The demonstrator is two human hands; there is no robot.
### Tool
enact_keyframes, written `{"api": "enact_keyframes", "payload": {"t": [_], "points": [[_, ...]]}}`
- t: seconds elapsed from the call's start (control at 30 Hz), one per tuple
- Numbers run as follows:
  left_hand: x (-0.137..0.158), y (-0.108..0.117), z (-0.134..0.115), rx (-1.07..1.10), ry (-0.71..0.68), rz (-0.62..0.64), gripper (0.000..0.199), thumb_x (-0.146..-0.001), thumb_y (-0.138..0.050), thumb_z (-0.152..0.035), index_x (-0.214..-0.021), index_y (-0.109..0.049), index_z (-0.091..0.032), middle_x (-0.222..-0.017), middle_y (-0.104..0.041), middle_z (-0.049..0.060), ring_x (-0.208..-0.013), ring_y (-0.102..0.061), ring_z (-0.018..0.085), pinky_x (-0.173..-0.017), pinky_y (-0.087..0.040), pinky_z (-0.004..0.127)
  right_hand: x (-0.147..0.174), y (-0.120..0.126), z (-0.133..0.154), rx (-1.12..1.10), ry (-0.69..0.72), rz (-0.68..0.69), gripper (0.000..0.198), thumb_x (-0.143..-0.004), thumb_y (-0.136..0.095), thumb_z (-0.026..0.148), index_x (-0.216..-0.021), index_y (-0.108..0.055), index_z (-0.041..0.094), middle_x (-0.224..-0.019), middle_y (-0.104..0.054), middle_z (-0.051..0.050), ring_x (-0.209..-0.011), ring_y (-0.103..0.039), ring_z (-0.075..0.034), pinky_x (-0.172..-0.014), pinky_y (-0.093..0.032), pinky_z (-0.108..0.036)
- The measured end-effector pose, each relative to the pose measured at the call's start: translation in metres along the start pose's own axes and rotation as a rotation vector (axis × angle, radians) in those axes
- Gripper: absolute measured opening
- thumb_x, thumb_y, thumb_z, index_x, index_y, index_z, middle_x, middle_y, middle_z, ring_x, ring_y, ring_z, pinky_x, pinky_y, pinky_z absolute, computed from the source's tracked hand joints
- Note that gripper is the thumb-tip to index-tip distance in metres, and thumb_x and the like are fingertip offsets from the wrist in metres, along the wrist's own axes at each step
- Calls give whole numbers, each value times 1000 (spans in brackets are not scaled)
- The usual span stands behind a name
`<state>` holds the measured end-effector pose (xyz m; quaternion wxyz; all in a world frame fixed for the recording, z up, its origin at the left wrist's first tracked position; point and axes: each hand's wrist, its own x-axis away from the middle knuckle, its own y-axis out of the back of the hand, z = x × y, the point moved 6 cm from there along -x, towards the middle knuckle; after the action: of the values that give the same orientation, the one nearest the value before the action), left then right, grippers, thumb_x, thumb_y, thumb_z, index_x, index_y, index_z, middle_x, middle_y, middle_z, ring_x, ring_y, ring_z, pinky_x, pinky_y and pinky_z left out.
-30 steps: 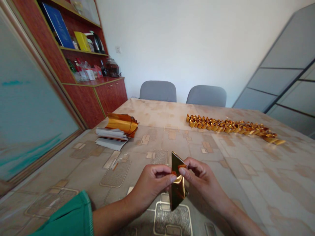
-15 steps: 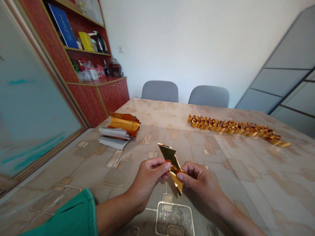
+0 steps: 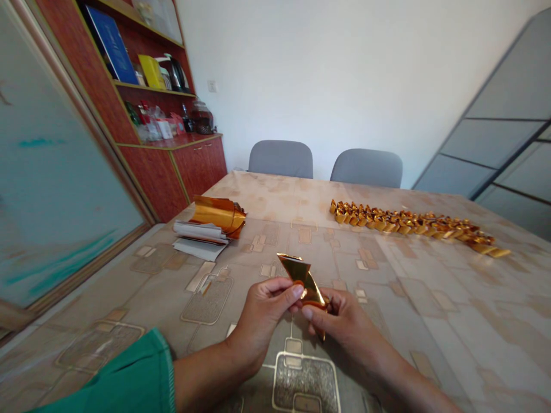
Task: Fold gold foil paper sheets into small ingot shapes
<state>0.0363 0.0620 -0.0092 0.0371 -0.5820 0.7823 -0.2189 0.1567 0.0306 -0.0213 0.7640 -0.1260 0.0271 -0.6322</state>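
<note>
A partly folded piece of shiny gold foil paper [image 3: 297,268] is held up above the table between my two hands. My left hand [image 3: 271,304] is closed, pinching its middle with the thumb on the near face. Lower down, my right hand [image 3: 340,318] is closed on the other end, its thumb pressing over the fold. The foil's upper end is a flat pointed flap; its lower tip shows only partly behind the right fingers.
Gold and white paper sheets lie in a stack [image 3: 210,221] at the left. Rows of folded gold foil pieces [image 3: 404,222] stretch along the table's right side. Two grey chairs [image 3: 280,159] stand beyond the patterned tablecloth [image 3: 258,201]; a red cabinet [image 3: 198,163] is back left.
The foil's lower end, which pointed down toward me, is now bent back under my right fingers. My right thumb has shifted slightly left, closer to my left thumb.
</note>
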Motion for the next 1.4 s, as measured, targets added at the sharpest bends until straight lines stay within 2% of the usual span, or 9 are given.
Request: {"api": "enact_keyframes", "payload": {"t": [0.3, 0.4, 0.47, 0.6, 0.7, 0.77, 0.87, 1.13, 1.4], "points": [[-9, 5, 2, 161, 77, -77, 36, -53, -93, -37, -72, -73, -12, -71, -70, 2, -63, -60, 9, -61, -48, 19, 1, 0, 5, -83, 4, -7, 30, -74, -82, 35, -96, -70, 19, -85, -64, -1, -66, -50, -11, -62, -38, -24], [-16, 13, -9, 213, 18, -138, 34, -52, -94, -33, -69, -71, -13, -67, -68, -1, -59, -58, 7, -56, -47, 16, 4, 2, 3, -35, -6, -18, 25, -74, -81, 34, -87, -66, 18, -69, -60, 2, -56, -43, -9, -53, -31, -23], [-21, 27, -19, 283, -73, -246, 35, -48, -95, -28, -68, -70, -14, -65, -65, -4, -57, -57, 5, -55, -47, 13, 6, 5, 1, 29, 11, -32, 23, -77, -78, 32, -76, -61, 17, -60, -54, 4, -52, -38, -8, -50, -26, -23], [-27, 38, -24, 285, -71, -269, 34, -50, -94, -26, -70, -70, -13, -68, -67, -2, -57, -58, 5, -56, -49, 14, 5, 19, 11, 192, 187, -170, 10, -87, -66, 30, -90, -62, 21, -62, -50, 5, -54, -41, -11, -50, -31, -24], [-21, 32, -14, 266, 10, -215, 35, -50, -94, -28, -72, -71, -13, -69, -69, -1, -57, -57, 5, -55, -48, 14, 11, 21, 41, 617, 469, -267, 27, -85, -65, 17, -110, -62, 26, -80, -59, 1, -73, -54, -16, -67, -44, -30], [-14, 22, -5, 238, 87, -150, 36, -52, -94, -31, -74, -72, -13, -71, -69, 0, -58, -58, 6, -56, -49, 15, 16, 11, 57, 862, 649, -175, 41, -83, -64, 11, -120, -59, 29, -102, -61, -4, -94, -56, -21, -82, -47, -35], [-1, 9, 7, 190, 186, -68, 43, -52, -94, -35, -82, -71, -14, -75, -70, 1, -62, -61, 9, -58, -49, 18, 22, 0, 67, 1005, 742, -31, 42, -87, -58, 7, -122, -57, 30, -117, -55, -6, -106, -53, -22, -86, -48, -35], [8, 2, 14, 120, 240, 38, 42, -58, -90, -36, -87, -69, -13, -81, -69, 2, -68, -61, 10, -65, -48, 21, 26, 0, 68, 1099, 752, 56, 21, -90, -63, 15, -107, -66, 28, -106, -56, -4, -100, -56, -21, -81, -50, -31], [3, 10, 7, 58, 130, -31, 57, -63, -88, -32, -110, -61, -14, -84, -71, 4, -69, -62, 11, -64, -48, 22, 30, 3, 70, 1111, 776, 145, 15, -90, -66, 19, -103, -68, 27, -105, -57, -4, -97, -57, -19, -80, -50, -31]]}}
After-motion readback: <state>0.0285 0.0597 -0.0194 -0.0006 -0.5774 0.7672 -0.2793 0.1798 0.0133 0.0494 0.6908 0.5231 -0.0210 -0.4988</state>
